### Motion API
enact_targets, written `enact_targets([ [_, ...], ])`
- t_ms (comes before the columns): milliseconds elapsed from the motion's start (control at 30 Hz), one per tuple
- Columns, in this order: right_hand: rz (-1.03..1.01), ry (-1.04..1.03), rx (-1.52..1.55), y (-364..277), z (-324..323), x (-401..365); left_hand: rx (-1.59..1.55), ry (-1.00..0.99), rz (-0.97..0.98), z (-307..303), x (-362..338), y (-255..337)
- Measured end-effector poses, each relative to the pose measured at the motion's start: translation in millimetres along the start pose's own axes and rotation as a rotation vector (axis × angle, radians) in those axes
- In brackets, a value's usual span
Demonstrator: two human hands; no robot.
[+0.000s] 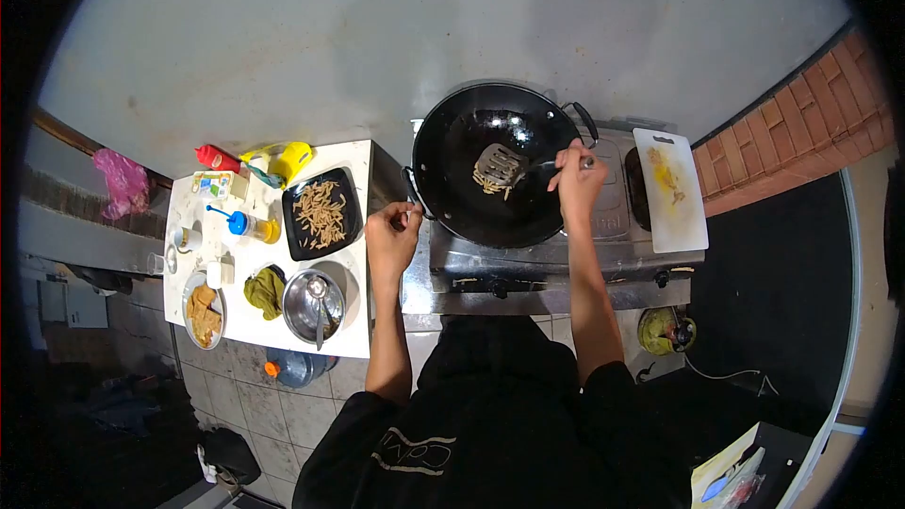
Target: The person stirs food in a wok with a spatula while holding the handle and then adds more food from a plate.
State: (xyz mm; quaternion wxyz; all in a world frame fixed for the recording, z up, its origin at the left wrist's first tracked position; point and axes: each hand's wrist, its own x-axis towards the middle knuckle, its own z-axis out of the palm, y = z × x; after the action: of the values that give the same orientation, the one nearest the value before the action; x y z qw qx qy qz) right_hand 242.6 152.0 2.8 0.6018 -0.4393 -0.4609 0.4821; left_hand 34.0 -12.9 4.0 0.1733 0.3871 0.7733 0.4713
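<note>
A black wok (495,221) sits on the stove, with a small heap of pale strips (492,188) on its bottom. My right hand (579,181) is closed round the handle of a slotted spatula (501,166), whose metal blade rests over the strips. At the wok's left side, my left hand (392,238) pinches the lower end of the wok's loop handle (410,187). The wok's other loop handle (584,123) stands just beyond my right hand.
Left, a white table (297,344) bears a black tray (351,231) of browned strips, a steel bowl (300,322) with a spoon, a blue-capped oil bottle (267,230) and a red bottle (217,158). Right of the wok lies a stained white cutting board (674,226). A wall rises behind.
</note>
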Motion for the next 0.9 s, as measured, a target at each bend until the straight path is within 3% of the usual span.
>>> enact_targets([
  [167, 0.091, -0.057, -0.08, -4, -9, -3, -0.001, 0.005, 0.02, 3, 2, -10],
  [600, 0.018, -0.117, -0.096, -7, -22, 3, 0.031, 0.026, -0.004, 3, -2, -3],
  [667, 0.036, -0.204, -0.115, -10, -21, 3, 0.04, 0.031, -0.016, 3, -2, -3],
  [900, 0.037, -0.057, -0.047, -7, -30, 11, 0.038, 0.052, 0.018, 6, -4, -5],
])
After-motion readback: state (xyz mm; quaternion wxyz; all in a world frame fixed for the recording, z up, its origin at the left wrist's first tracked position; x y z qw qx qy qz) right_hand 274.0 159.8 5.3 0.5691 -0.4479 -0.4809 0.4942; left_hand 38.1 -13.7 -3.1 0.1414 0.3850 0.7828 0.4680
